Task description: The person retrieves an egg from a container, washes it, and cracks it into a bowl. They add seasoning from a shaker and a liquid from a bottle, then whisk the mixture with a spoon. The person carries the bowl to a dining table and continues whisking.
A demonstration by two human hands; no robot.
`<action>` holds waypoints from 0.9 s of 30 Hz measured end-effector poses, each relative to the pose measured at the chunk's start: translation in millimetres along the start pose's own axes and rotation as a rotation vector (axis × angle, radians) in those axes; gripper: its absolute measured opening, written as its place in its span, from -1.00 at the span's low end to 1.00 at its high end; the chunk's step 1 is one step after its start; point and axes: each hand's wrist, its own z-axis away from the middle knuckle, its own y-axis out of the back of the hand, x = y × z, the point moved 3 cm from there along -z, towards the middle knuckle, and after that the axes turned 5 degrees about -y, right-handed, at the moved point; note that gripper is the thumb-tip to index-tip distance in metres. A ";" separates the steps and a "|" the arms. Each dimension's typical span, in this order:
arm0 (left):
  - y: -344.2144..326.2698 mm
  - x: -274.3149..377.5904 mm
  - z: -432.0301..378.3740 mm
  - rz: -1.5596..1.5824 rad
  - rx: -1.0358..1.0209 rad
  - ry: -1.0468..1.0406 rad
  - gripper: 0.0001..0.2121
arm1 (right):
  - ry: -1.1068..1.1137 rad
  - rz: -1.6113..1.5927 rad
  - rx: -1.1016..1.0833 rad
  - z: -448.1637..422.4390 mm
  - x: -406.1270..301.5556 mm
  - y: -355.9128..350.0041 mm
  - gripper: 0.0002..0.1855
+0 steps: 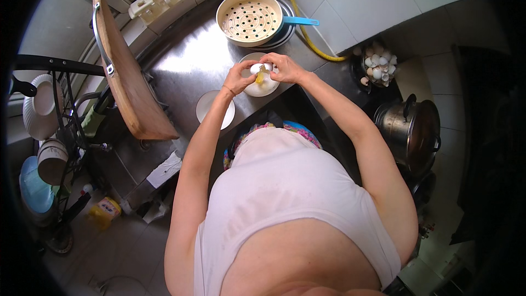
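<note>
My left hand (239, 77) and my right hand (286, 68) each grip one half of a cracked egg's white shell (257, 68). Between the parted halves, yellow yolk (259, 78) hangs down over a white bowl (263, 89) on the steel counter. Fingers hide part of that bowl's rim. Close to my left wrist is a second white bowl (214, 109), partly covered by my forearm.
Beyond my hands, a cream steamer basket (250, 18) with a blue-handled utensil (302, 21) rests on stacked pans. Right are a container of eggshells (380, 65) and a lidded steel pot (394, 125). A wooden board (131, 86) stands left, near a black dish rack (68, 102).
</note>
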 end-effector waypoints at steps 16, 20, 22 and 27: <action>9.0 87.0 7.2 -0.609 -0.059 -0.310 -0.58 | 0.369 0.402 0.142 16.6 -52.0 36.0 -0.56; 6.7 95.9 9.8 -0.708 -0.087 -0.365 -0.58 | 0.433 0.439 0.183 20.8 -53.8 36.3 -0.56; 5.7 99.2 11.2 -0.736 -0.097 -0.385 -0.57 | 0.454 0.457 0.196 23.3 -54.2 36.4 -0.57; 4.3 109.8 11.5 -0.891 -0.121 -0.443 -0.53 | 0.487 0.564 0.142 25.1 -54.1 38.5 -0.54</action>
